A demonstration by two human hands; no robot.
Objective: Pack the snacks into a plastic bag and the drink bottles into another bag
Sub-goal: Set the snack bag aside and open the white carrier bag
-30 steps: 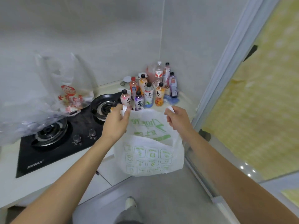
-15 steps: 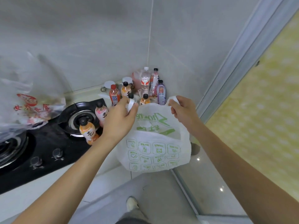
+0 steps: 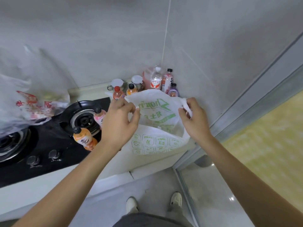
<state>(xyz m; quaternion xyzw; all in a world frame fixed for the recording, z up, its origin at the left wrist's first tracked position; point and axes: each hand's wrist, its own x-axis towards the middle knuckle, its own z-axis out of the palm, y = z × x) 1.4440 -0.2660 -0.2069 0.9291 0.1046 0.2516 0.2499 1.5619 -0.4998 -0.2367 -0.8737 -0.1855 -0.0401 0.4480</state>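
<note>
Grey tiled walls meet in a corner behind the bench (image 3: 164, 171), where the drink bottles (image 3: 156, 81) crowd mid-frame. Both hands pinch the white bag (image 3: 157, 141) open – left hand (image 3: 119, 122) on its near-left rim, right hand (image 3: 195, 118) on the right handle, wrists bent down. Risk: the loose bag may sweep the orange bottle (image 3: 82, 139) off the stove (image 3: 49, 145).
</note>
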